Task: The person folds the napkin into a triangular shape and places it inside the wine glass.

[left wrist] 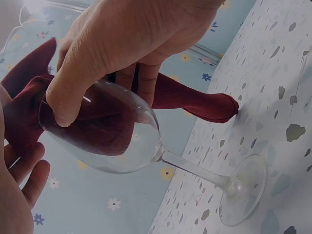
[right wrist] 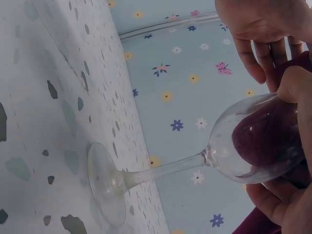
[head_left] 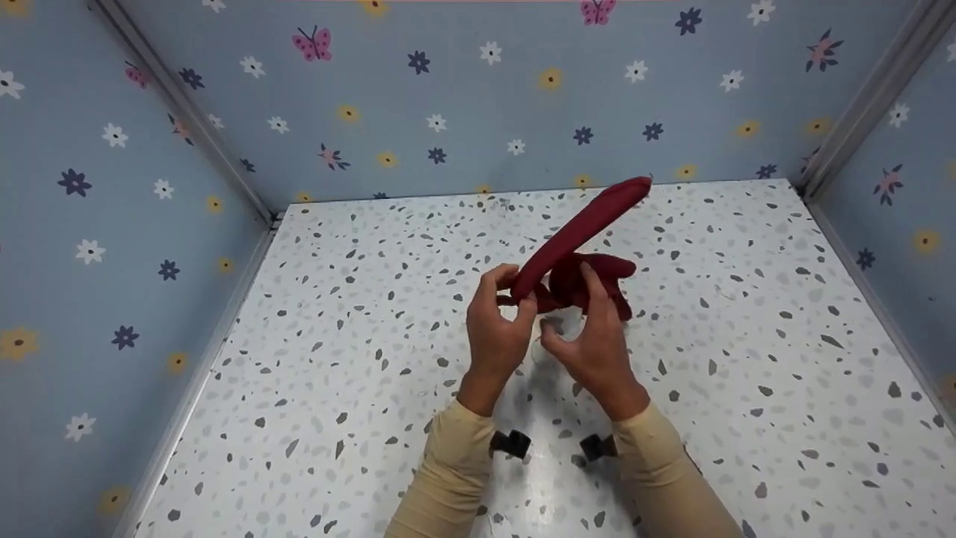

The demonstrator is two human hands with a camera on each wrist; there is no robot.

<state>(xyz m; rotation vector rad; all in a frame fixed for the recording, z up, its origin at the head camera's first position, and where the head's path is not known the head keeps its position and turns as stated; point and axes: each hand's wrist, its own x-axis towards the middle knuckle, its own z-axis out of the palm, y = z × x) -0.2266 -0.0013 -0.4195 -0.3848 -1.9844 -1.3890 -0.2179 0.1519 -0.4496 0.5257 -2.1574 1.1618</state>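
Note:
A stemmed wine glass stands on the speckled tabletop, its clear bowl partly filled by a bunched dark red cloth napkin. My right hand grips the bowl near the rim: in the left wrist view its thumb lies on the near side and other fingers are behind. With my left hand I pinch the napkin's long rolled end between thumb and fingers, above the rim. That end points to the far right, and shorter folds hang beyond my right hand. From the head view the glass is mostly hidden.
The white speckled table is enclosed by blue flowered panels at the back, left and right. Black wrist cameras sit on the inner sides of both forearms.

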